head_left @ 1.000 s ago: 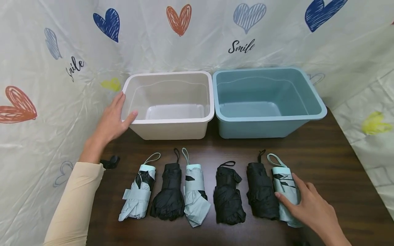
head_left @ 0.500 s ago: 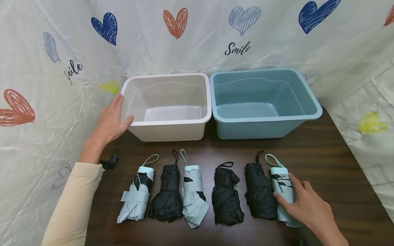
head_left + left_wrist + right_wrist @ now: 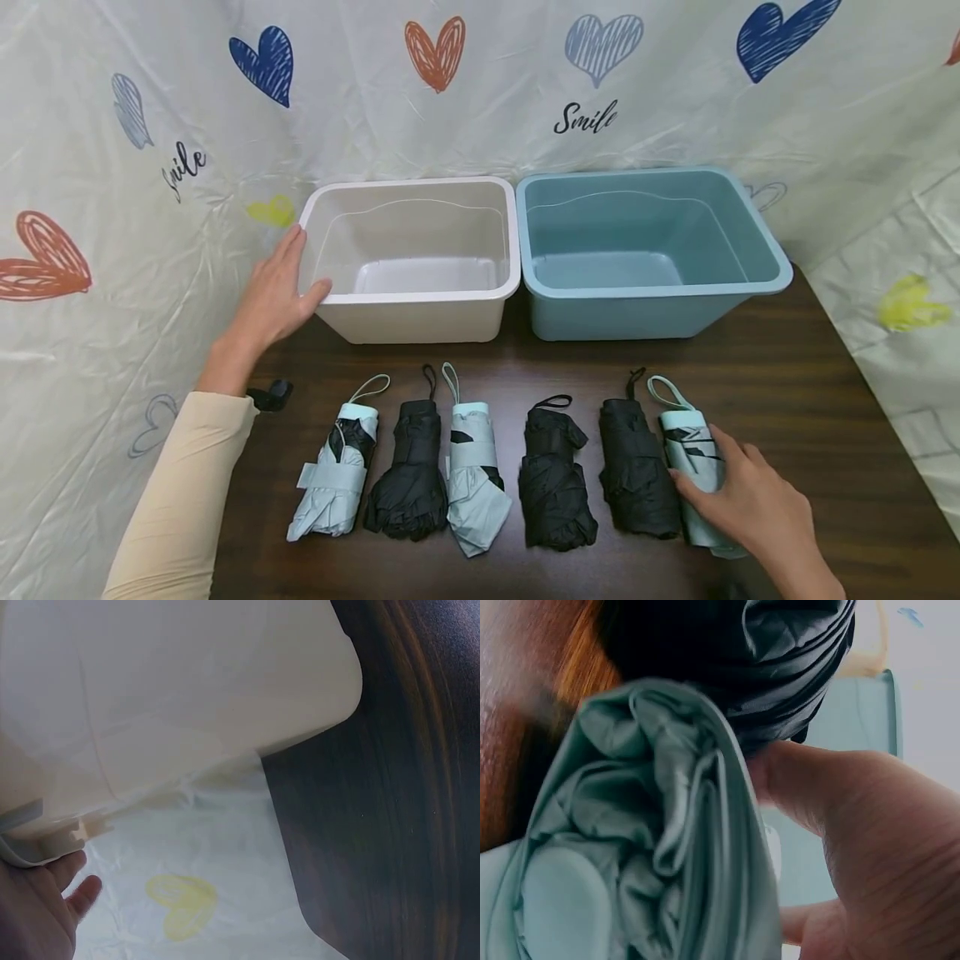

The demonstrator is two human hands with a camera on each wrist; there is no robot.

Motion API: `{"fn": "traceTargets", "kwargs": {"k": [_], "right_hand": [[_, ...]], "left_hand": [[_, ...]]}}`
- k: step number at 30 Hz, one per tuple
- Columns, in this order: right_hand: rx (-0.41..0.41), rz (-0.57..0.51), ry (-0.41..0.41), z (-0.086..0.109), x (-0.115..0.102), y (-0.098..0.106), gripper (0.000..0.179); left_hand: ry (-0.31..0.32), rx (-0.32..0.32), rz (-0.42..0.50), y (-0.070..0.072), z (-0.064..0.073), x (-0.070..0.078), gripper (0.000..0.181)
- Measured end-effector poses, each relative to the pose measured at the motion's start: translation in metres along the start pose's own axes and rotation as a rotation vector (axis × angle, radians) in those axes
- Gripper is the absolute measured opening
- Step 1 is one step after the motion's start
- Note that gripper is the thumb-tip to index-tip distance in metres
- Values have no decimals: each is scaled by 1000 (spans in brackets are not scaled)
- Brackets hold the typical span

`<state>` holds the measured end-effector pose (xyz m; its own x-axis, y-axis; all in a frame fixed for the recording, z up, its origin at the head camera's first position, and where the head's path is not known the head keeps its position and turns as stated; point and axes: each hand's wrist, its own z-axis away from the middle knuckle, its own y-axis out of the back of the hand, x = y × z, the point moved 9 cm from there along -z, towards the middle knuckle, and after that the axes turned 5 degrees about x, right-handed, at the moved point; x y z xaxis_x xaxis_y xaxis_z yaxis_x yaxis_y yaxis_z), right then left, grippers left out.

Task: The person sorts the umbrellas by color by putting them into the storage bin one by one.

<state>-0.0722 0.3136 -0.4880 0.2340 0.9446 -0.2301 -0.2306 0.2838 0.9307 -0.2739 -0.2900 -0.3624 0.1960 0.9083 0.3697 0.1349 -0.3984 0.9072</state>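
At the right end of a row, my right hand (image 3: pixel 757 500) grips a folded mint-green umbrella (image 3: pixel 693 454), thumb on its left side and fingers on its right. Its rolled fabric end (image 3: pixel 652 802) fills much of the right wrist view. A folded black umbrella (image 3: pixel 637 471) lies close to its left. My left hand (image 3: pixel 270 296) rests on the left rim of a beige bin (image 3: pixel 420 317), fingers extended and thumb over the front corner. Two of its fingertips (image 3: pixel 84 892) show beside the bin's rim in the left wrist view.
Further left lie a black umbrella (image 3: pixel 557 483), a pale umbrella (image 3: pixel 476 475), another black umbrella (image 3: pixel 408 475) and another pale one (image 3: pixel 333 475). A blue bin (image 3: pixel 622 315) stands right of the beige one on the dark wooden table (image 3: pixel 825 400). Heart-printed sheeting (image 3: pixel 510 83) hangs behind.
The mint-green umbrella has turned slightly in my right hand, its lower end shifting a little to the right. My left hand stays on the beige bin; the view has swayed slightly.
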Motion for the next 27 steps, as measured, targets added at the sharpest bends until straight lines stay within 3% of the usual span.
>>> {"fn": "traceTargets", "kwargs": {"k": [7, 13, 27], "right_hand": [[-51, -33, -27, -2, 9, -2, 107], [-48, -86, -18, 0, 17, 4, 101], [135, -129, 81, -3, 13, 58, 89]], "left_hand": [[-4, 6, 54, -3, -1, 0, 89], [-22, 28, 81, -3, -1, 1, 89], [-9, 30, 120, 1, -1, -1, 91]]}}
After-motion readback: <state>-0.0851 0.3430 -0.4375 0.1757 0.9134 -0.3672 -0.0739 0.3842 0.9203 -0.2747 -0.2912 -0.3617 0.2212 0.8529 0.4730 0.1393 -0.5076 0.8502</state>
